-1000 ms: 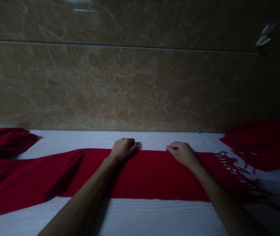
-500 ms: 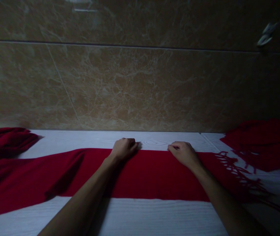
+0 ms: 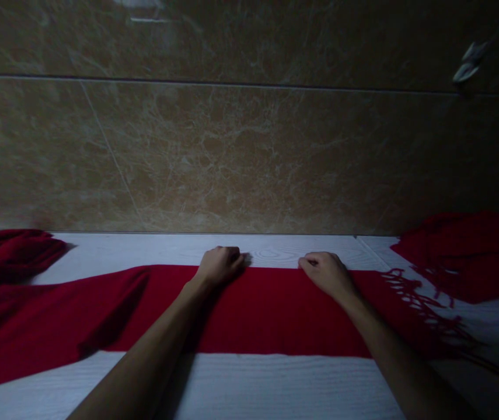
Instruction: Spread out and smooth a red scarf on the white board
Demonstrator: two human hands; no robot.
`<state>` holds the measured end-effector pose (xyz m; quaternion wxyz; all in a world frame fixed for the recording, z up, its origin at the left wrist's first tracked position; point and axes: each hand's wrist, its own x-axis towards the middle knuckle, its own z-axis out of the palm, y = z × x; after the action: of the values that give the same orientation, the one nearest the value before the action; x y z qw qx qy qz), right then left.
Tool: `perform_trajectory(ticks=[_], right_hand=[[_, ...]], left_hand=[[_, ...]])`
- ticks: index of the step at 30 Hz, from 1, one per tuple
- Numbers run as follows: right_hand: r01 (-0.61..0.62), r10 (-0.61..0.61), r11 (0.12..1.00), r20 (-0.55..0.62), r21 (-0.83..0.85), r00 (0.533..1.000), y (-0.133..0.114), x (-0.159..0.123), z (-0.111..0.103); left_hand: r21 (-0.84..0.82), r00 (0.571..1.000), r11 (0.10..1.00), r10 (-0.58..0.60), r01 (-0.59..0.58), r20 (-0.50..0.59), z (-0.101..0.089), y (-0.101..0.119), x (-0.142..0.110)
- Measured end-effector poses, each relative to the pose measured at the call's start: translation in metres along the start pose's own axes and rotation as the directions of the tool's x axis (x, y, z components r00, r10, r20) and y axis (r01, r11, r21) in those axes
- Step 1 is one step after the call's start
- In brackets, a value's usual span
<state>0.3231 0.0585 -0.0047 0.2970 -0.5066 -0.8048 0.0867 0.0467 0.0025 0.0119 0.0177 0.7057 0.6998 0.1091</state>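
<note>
A long red scarf (image 3: pixel 279 315) lies stretched from left to right across the pale surface, its fringe (image 3: pixel 419 306) at the right end. Curled at the scarf's far edge, my left hand (image 3: pixel 219 265) has its fingers closed on the cloth there. My right hand (image 3: pixel 325 273) pinches the same edge farther right, thumb against fingers. Between the two hands the cloth is flat and smooth. Left of my left arm, a slanting fold shows in the scarf. The fingertips of both hands are partly hidden.
Bunched red cloth (image 3: pixel 17 251) rests at the far left, and another red fringed heap (image 3: pixel 477 256) at the right. A brown marbled tile wall (image 3: pixel 231 157) rises behind the white wood-grain surface (image 3: pixel 275 385). A small pale object (image 3: pixel 468 67) shows at upper right.
The view has shifted very slightly. Both hands and the scarf keep the same positions.
</note>
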Motion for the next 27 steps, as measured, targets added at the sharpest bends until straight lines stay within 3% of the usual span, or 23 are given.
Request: perform_trajectory(ticks=[27], right_hand=[[0.002,-0.004,1.0,0.069,0.03,0.998,0.0012,-0.0005,-0.0021]], left_hand=[[-0.002,1.0,1.0,-0.005,0.005,-0.015,-0.0006,0.0013,-0.0025]])
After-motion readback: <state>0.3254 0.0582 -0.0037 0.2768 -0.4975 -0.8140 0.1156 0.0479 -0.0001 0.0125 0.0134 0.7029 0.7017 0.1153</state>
